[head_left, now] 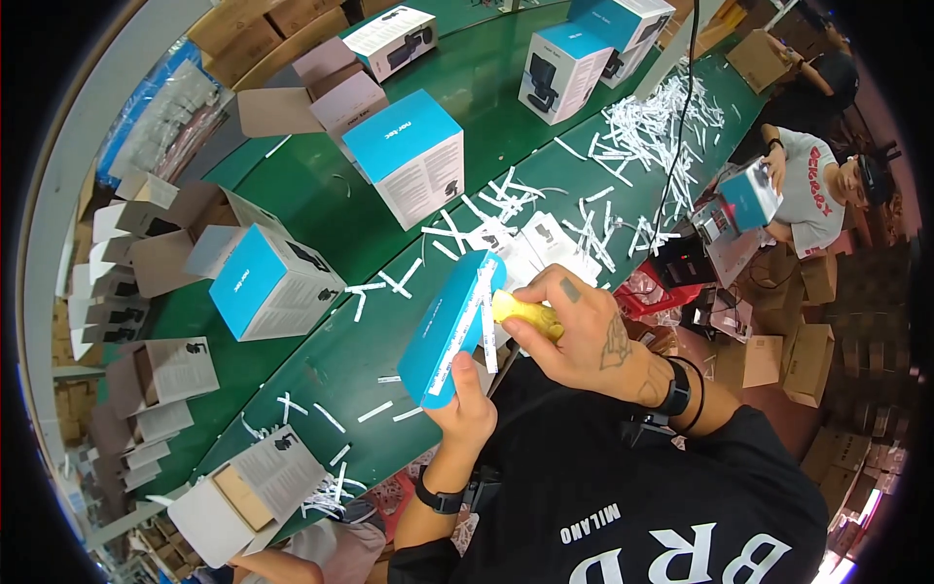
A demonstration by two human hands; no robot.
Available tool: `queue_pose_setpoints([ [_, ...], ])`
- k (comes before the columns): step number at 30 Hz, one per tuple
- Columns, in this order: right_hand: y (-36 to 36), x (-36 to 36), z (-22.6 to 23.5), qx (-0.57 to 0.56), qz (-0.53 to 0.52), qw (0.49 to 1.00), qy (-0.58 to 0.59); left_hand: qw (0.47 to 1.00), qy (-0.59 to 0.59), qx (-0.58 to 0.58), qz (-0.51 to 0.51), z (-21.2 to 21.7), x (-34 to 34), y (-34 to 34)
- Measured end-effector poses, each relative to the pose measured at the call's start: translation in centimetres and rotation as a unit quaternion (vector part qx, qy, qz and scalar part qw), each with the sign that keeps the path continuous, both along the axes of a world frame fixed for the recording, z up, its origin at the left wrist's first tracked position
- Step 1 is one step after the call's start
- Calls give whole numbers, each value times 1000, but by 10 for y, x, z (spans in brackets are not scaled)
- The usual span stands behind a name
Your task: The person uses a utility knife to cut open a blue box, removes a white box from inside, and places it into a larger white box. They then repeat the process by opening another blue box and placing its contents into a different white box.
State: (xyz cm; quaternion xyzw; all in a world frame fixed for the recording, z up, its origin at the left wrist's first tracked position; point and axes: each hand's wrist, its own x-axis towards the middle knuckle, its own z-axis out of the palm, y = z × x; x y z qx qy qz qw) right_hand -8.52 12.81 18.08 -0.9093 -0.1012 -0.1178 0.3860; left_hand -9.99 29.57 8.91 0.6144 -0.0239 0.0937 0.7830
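My left hand (462,414) grips the lower end of a bright blue cardboard flap (428,336) with rounded corners, its thumb pressed on the edge. A white printed strip (457,341) runs along the flap's edge. Pinched between the thumb and fingers of my right hand (579,336) is a yellow, soft-looking piece (527,313), close against the flap. A second white strip (489,341) dangles beside it, loose at its lower end. Whether the flap belongs to a box cannot be made out. White printed leaflets (550,248) lie on the table just beyond my hands.
On the green table (389,268) stand blue-topped boxes (433,180) (277,282) and boxes with raised flaps (248,496). Paper strips are strewn about, heaped at the far right (662,127). A black cable (689,107) hangs down. At right, another person (812,185) holds a blue-topped box.
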Motion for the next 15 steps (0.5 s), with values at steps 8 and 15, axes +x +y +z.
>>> queue_pose_setpoints([
  [8, 22, 6, -36, 268, -19, 961, 58, 998, -37, 44, -32, -1, -2, -7],
  [15, 20, 16, -36, 13, 1, 980, -199, 998, -16, 53, 18, -10, -9, -9],
])
